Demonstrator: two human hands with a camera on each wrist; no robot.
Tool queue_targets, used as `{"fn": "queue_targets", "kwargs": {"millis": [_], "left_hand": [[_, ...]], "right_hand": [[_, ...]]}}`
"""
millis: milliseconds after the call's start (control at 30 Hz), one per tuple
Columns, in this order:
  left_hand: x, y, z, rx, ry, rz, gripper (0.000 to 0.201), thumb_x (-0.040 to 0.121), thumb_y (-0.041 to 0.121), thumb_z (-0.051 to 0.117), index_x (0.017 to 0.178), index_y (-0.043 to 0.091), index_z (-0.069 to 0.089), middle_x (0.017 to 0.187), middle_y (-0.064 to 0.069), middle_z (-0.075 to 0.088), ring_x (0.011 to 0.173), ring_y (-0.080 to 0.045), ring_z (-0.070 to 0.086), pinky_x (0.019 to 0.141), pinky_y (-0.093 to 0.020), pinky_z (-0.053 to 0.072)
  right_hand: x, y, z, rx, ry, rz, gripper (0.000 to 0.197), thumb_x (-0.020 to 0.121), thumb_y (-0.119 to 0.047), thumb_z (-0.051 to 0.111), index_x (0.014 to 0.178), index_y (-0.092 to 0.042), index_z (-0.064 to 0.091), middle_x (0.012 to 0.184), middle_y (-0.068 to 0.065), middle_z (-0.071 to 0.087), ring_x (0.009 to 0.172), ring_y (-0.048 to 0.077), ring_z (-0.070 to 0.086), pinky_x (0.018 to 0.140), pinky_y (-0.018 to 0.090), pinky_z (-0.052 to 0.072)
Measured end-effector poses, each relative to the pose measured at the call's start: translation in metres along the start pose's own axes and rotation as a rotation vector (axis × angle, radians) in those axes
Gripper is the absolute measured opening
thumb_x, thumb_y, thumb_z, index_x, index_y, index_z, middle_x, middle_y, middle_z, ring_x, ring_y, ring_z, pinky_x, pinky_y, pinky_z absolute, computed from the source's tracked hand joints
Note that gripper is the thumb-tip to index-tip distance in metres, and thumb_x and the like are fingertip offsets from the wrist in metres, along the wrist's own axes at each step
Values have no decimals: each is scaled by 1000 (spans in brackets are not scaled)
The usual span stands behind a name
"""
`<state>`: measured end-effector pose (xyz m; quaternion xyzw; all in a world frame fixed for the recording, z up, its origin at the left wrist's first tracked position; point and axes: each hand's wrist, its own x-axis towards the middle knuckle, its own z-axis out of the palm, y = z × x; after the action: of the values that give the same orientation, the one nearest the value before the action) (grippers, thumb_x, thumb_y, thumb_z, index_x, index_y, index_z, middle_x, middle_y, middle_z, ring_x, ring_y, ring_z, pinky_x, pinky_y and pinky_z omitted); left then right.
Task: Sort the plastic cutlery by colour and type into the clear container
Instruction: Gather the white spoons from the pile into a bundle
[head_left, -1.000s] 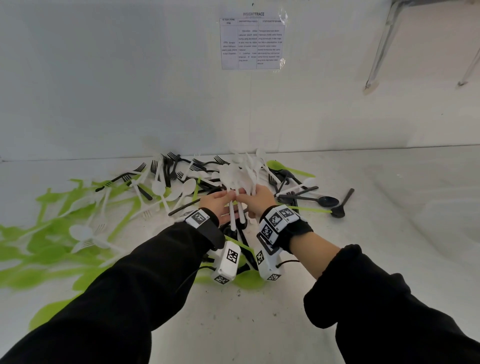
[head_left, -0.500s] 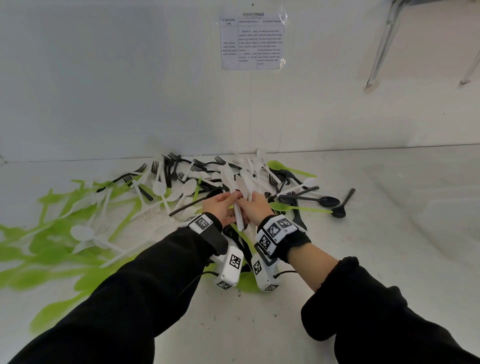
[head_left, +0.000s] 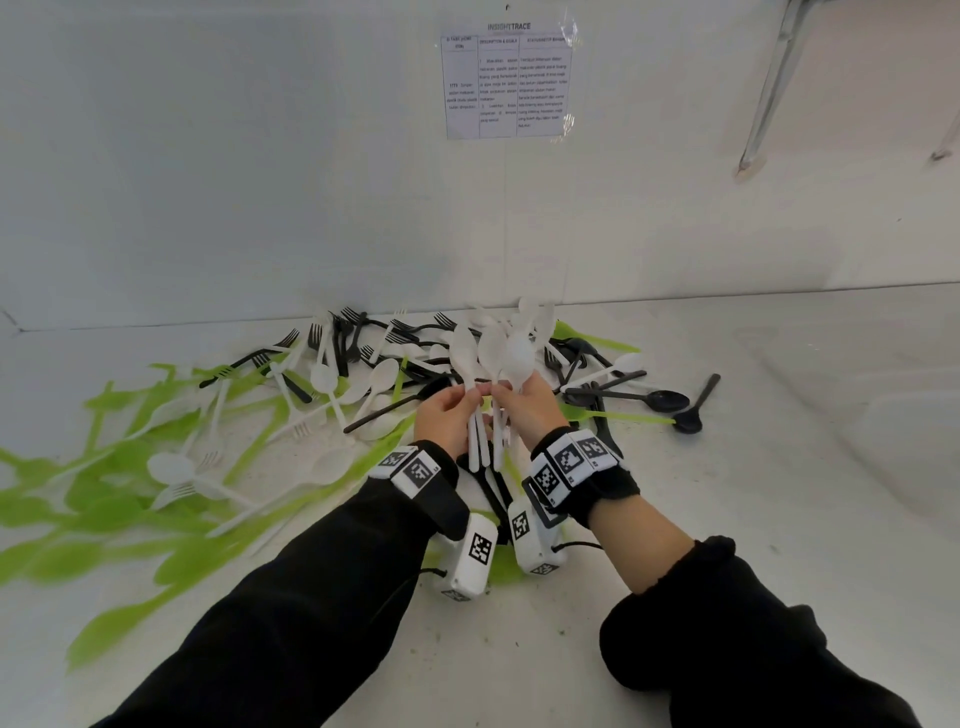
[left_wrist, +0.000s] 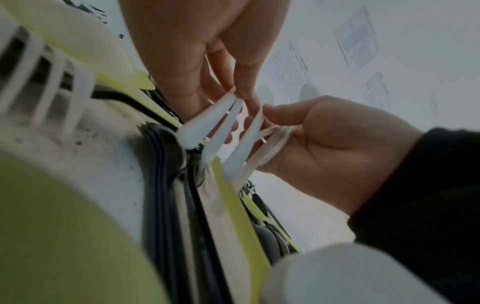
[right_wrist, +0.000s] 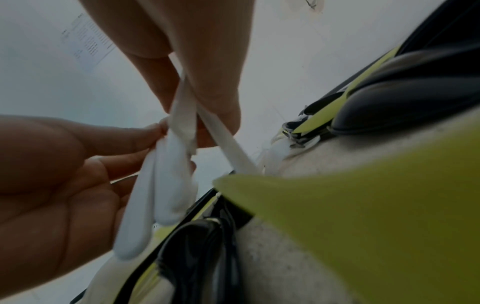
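Both hands meet over the middle of a cutlery pile (head_left: 363, 374) of white, black and green pieces. My left hand (head_left: 451, 415) and right hand (head_left: 524, 402) pinch a fan of several white spoons (head_left: 493, 353), bowls up toward the wall, handles hanging down between the wrists. In the left wrist view the white spoon handles (left_wrist: 228, 131) run between the left hand's fingers (left_wrist: 241, 82) and the right hand (left_wrist: 324, 139). In the right wrist view the white handles (right_wrist: 171, 168) cross between both hands. No clear container shows.
Green spoons (head_left: 104, 488) and forks spread over the white table at the left. Black forks (head_left: 353, 332) lie at the back by the wall, black spoons (head_left: 665, 400) to the right. An instruction sheet (head_left: 506, 83) hangs on the wall. A metal leg (head_left: 769, 93) stands top right.
The hands have lifted the bunch of white spoons slightly and fanned it out more upright; the hands stay close together over the pile.
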<state>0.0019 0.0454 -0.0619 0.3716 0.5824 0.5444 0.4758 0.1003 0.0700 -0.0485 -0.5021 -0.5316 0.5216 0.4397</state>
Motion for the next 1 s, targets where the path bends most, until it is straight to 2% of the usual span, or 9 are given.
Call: {"fn": "queue_targets", "kwargs": {"millis": [100,233,333,433,600,667,800,867,1000], "left_hand": [[0,5,0,-18,-1,8,15,95,15,54,104,9,64,85,-4,67,74,-18,64,81,-41,56],[0,9,0,-22,-34,33,13,95,13,52,94,17,64,88,-3,68,83,-18,65,88,-42,53],[3,7,-1,-31,-52,18,13,95,14,52,98,17,64,91,-3,67,86,-18,65,91,-45,52],[4,8,0,-33,-54,11,13,95,12,51,95,17,63,88,-4,67,83,-17,64,91,-42,51],[6,3,1,-30,-30,24,22,92,13,56,112,6,64,106,-13,67,100,-27,64,97,-43,49],[8,1,2,-40,-17,6,24,93,13,55,115,5,63,105,-13,68,99,-27,65,95,-42,50],[12,-1,2,-2,-12,46,14,93,12,54,96,13,67,94,-10,69,91,-24,66,91,-39,52],[12,-1,2,-10,-10,54,14,93,11,54,89,17,66,92,-9,69,90,-24,65,92,-40,52],[12,-1,2,-73,-25,37,15,93,9,55,102,12,66,96,-8,68,93,-24,64,93,-42,50]], "right_hand": [[2,3,5,-37,-22,-26,19,87,-7,55,105,-12,59,96,8,64,102,30,62,97,49,48],[1,3,5,-14,-17,-32,20,87,-9,57,107,-9,61,104,14,67,103,29,64,97,47,48],[2,3,4,13,-1,-30,21,88,-8,57,109,-6,60,107,18,67,103,30,64,97,47,49],[2,1,6,50,-23,-14,22,91,-7,52,111,-14,58,110,16,65,105,28,63,97,42,49],[6,3,3,114,45,-4,19,91,-2,51,88,-20,54,92,9,62,92,24,61,92,40,51],[8,4,3,128,45,18,21,92,-2,49,86,-22,53,94,11,61,91,25,61,91,42,51],[10,3,3,142,29,25,20,93,-3,50,85,-22,53,90,9,61,90,25,61,90,42,50],[12,3,5,105,38,30,20,93,-4,50,86,-23,53,95,9,62,94,26,62,92,41,51],[17,3,9,23,56,63,12,90,-10,52,98,-18,55,106,14,64,100,29,64,91,43,52]]}}
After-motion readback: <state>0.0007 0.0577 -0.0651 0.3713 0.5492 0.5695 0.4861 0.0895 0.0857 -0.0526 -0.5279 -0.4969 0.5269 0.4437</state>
